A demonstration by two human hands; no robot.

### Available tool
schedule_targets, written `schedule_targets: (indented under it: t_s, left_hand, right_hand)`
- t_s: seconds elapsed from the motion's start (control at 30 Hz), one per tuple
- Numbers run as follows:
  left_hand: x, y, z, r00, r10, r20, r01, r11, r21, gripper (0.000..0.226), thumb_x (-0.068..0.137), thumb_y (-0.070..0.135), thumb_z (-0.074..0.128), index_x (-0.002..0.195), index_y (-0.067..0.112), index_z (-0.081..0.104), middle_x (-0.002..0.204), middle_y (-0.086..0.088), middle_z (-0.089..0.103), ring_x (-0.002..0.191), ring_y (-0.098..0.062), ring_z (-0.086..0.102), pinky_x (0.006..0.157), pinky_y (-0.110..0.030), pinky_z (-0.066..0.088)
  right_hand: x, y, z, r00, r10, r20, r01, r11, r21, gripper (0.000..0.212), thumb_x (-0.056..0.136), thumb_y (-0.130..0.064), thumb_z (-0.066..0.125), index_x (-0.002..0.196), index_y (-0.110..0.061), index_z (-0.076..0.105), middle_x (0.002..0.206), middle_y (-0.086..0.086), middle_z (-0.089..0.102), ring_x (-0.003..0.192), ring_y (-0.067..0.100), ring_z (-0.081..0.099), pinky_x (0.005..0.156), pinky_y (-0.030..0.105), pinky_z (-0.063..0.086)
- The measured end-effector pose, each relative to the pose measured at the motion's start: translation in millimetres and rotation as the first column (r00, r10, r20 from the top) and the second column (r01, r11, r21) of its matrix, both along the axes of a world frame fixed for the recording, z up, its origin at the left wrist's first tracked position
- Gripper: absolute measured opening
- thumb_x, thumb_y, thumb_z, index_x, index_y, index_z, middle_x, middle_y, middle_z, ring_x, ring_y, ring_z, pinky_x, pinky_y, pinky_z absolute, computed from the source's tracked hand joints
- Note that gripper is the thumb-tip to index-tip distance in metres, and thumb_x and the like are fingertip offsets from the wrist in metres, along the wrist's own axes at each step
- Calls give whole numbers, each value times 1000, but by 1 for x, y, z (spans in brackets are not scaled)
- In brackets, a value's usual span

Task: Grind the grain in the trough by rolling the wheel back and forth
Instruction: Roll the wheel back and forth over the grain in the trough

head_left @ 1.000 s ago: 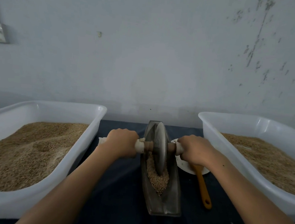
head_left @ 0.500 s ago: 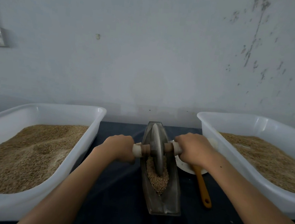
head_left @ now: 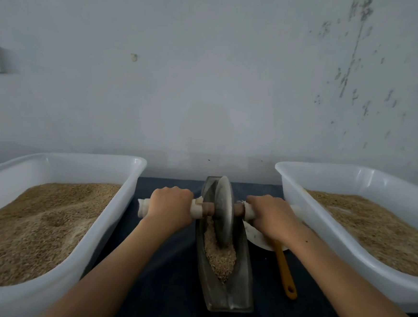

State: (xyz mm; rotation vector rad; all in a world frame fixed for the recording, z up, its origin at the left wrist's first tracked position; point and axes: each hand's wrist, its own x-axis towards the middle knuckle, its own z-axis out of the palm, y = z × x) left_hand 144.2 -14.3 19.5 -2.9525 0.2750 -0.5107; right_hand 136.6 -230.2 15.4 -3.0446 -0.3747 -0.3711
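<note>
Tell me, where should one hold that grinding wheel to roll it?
By the cloth-wrapped axle ends, one per side, coming from above as the left hand and right hand do. The wheel stands on edge in the narrow trough, so only its axle sticks out.

Both hands (head_left: 170,206) (head_left: 272,217) around wheel (head_left: 222,212) axle, over trough (head_left: 227,292) grain (head_left: 220,256)

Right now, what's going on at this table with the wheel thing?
A person is grinding grain by hand. The left hand and right hand each grip one cloth-wrapped end of the axle through a metal wheel, which stands upright in a narrow boat-shaped trough. The wheel sits toward the far half of the trough, with crushed grain heaped on its near side. White tubs of grain stand to the left and right, and an orange-handled utensil lies beside the trough.
</note>
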Motion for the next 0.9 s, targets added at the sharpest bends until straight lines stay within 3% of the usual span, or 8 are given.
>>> schedule_targets:
  t_s: [0.1,0.23,0.33,0.47,0.63,0.73,0.9]
  left_hand:
    - [0,-1,1,1000,-2,-16,3,999,35,14,85,31,57,95,22,58,91,3,63,75,-16,53,66,-30,37]
    - [0,2,9,977,-31,-212,36,999,24,26,79,34,65,101,20,61,86,4,59,79,-15,57,69,-29,42]
    - [-1,5,12,948,-42,-316,43,999,-5,35,77,36,69,106,20,61,87,4,57,87,-18,60,74,-30,45]
    - [-3,6,9,952,-26,-306,24,1000,-10,38,76,38,70,109,21,60,91,3,59,88,-17,59,76,-30,46]
    - [-3,4,6,984,-20,-174,15,999,-29,25,81,35,64,102,20,61,88,4,60,80,-14,56,71,-28,41]
    - [-4,2,4,994,4,-111,-6,1000,-22,22,83,35,62,100,22,61,89,4,61,76,-14,53,69,-28,39]
    - [-1,5,4,983,-11,-184,5,999,-38,28,81,34,65,104,19,61,87,4,59,80,-14,56,71,-29,42]
  right_hand:
    - [3,-3,1,998,-2,-65,2,1000,4,6,89,-24,57,95,-24,57,91,-4,64,85,15,61,79,32,50]
    - [2,-5,14,962,-22,-273,3,997,-72,14,82,-23,65,86,-28,53,78,-6,58,76,13,59,62,25,42]
    - [1,-4,20,946,-16,-324,-16,995,-97,13,81,-24,67,87,-28,56,80,-4,60,79,15,61,58,25,40]
    - [-1,-3,18,967,6,-256,-31,995,-92,11,82,-22,65,88,-26,56,77,-6,58,75,12,59,57,23,38]
    - [1,-2,4,997,-2,-73,-3,998,-67,10,87,-20,58,93,-25,54,83,-7,56,76,14,54,68,27,39]
    - [4,-1,0,1000,-1,26,3,998,-59,9,89,-20,54,86,-27,47,84,-6,56,76,15,53,69,28,38]
    - [3,-1,1,1000,7,11,-6,997,-78,10,87,-21,57,86,-27,50,83,-6,58,77,14,56,70,28,43]
